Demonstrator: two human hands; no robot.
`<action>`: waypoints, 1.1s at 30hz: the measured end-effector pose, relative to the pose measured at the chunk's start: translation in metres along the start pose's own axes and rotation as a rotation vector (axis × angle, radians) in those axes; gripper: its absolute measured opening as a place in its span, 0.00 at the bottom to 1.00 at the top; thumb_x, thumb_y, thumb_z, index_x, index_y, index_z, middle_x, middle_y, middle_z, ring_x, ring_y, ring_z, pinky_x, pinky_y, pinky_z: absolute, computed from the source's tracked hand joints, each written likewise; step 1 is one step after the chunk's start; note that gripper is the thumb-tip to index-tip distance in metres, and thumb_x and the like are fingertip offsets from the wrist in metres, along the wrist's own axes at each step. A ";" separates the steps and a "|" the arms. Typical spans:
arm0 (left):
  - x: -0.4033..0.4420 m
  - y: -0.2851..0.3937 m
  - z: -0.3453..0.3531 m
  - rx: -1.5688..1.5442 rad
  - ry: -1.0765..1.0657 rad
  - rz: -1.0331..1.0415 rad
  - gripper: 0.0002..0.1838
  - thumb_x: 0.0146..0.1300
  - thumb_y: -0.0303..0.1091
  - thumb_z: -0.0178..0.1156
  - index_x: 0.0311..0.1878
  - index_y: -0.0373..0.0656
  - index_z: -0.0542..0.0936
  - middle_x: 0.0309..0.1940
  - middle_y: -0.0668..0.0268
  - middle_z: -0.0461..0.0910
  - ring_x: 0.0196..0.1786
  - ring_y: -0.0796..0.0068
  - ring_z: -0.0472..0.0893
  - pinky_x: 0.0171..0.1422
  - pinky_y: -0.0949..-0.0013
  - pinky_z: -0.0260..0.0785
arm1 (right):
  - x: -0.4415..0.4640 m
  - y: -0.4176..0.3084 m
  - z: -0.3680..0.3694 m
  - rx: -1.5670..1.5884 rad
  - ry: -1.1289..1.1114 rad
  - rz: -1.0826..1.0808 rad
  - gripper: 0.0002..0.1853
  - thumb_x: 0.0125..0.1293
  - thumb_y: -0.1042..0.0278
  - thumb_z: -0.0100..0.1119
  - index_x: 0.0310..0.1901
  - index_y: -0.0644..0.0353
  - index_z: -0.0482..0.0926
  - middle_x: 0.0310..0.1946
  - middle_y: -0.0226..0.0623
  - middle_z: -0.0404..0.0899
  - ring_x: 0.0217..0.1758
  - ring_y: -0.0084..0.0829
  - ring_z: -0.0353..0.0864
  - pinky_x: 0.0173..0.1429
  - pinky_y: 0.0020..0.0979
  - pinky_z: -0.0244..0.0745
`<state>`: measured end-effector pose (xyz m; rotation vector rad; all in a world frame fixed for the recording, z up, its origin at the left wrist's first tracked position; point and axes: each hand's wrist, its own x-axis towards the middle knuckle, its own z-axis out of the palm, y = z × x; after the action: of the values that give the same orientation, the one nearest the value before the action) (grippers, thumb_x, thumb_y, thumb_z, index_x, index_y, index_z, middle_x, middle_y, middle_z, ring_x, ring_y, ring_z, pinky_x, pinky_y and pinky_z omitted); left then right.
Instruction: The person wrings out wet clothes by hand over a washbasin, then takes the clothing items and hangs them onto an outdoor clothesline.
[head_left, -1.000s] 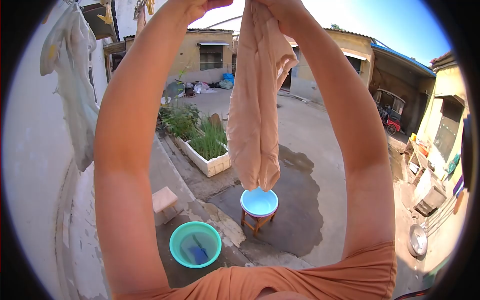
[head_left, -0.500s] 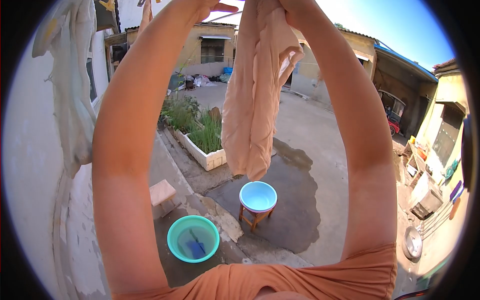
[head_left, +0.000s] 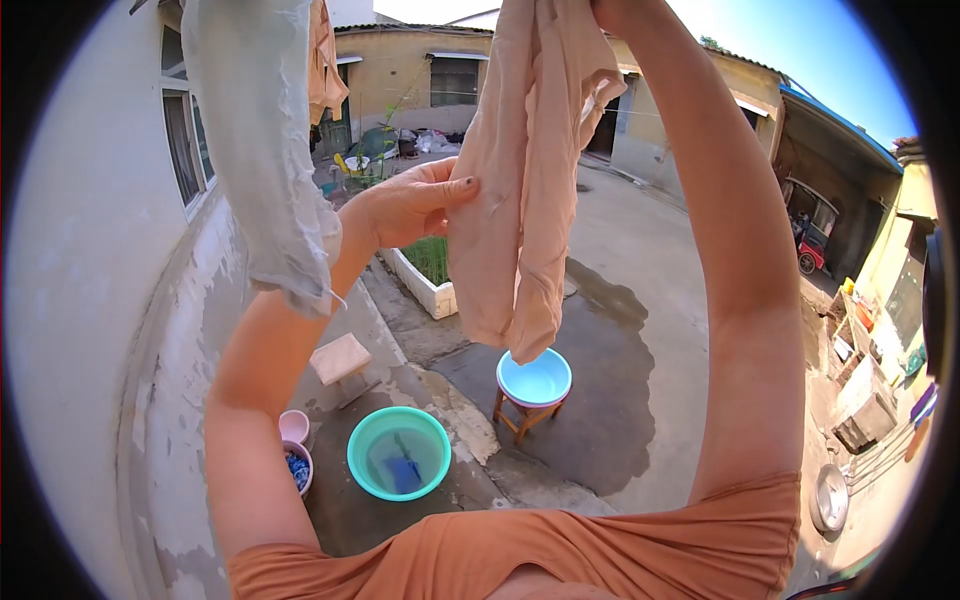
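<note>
A damp pinkish-beige garment [head_left: 515,190] hangs down in the upper middle. My left hand [head_left: 420,200] pinches its left edge about halfway down, thumb and fingers on the cloth. At the top edge of the view, my right hand [head_left: 615,12] is beside the upper part of the garment, its fingers mostly cut off or hidden. A pale grey-white cloth [head_left: 255,140] hangs at the left, in front of my left forearm. Another peach cloth [head_left: 323,70] hangs behind it.
Below are a green basin [head_left: 399,453] with water and a dark blue item, a light blue basin [head_left: 534,378] on a wooden stool, a small stool [head_left: 340,358], and pink containers [head_left: 294,426]. A white planter [head_left: 437,298] stands beyond; a wall [head_left: 90,200] runs along the left.
My left hand has come down from the top to the garment's left edge. The pale cloth now appears farther right, over my left forearm. The pink containers have come into view.
</note>
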<state>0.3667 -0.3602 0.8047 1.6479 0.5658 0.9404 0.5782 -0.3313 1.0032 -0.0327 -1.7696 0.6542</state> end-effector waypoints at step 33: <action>-0.094 0.062 0.157 1.967 0.941 0.207 0.11 0.49 0.33 0.64 0.30 0.41 0.72 0.26 0.59 0.76 0.31 0.55 0.76 0.31 0.61 0.67 | -0.102 0.001 0.094 -0.332 -0.292 -0.802 0.14 0.65 0.59 0.48 0.36 0.61 0.79 0.26 0.42 0.74 0.30 0.34 0.74 0.41 0.32 0.70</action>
<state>0.4346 -0.5398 0.8237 2.7874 2.5748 1.3515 0.5253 -0.4048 0.8984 0.5426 -1.9473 -0.2269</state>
